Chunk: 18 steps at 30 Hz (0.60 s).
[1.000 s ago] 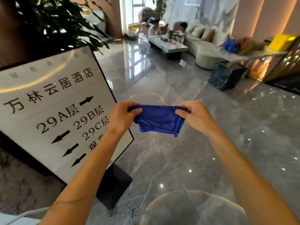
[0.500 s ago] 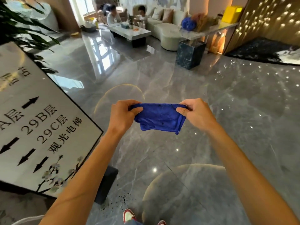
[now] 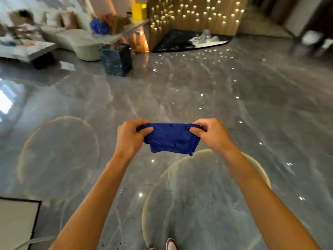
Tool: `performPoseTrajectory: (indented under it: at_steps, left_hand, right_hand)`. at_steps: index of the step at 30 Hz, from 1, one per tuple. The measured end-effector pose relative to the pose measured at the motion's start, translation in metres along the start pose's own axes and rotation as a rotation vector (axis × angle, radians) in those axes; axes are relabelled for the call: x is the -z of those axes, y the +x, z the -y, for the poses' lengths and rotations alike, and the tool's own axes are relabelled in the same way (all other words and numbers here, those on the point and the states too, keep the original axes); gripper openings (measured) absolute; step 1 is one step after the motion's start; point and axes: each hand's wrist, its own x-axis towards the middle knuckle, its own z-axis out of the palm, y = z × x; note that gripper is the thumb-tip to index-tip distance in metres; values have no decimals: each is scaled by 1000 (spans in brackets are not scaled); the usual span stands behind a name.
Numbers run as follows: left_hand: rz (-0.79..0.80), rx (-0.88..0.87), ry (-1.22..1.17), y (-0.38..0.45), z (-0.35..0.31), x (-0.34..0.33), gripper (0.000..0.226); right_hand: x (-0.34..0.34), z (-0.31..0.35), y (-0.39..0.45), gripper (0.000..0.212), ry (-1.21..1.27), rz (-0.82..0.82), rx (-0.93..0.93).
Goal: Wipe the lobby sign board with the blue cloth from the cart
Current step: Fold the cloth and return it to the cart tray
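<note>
The blue cloth [image 3: 172,138] hangs mid-frame, stretched between both hands above the grey marble floor [image 3: 234,105]. The left hand [image 3: 132,136] pinches its 9 o'clock end; the right hand [image 3: 210,134] pinches its 3 o'clock end. The sign board's corner [image 3: 17,221] shows at 8 o'clock, well apart.

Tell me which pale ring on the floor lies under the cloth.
The ring right of centre, beneath the blue cloth; the other ring lies off to the left.
</note>
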Motion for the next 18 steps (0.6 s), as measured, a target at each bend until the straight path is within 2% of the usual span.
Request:
performPoseTrajectory:
  at_steps: [3,6,10,18]
  left_hand:
    - [104,-50,-35,5,-7,-14,16]
    - [206,-76,-93,7,-11,-26,17]
    - [315,-154,-128,2,-20,-45,16]
    - [545,-289,-243,-22,-65,-98,16]
  right_hand:
    - [10,-5,-24,8,5,-88,-72]
    - [17,-7,-49,18,-10,-196,-149]
    - [23,-9,-88,9,-9,-288,-263]
    - [63,-16,-170,9,-61,-536,-422]
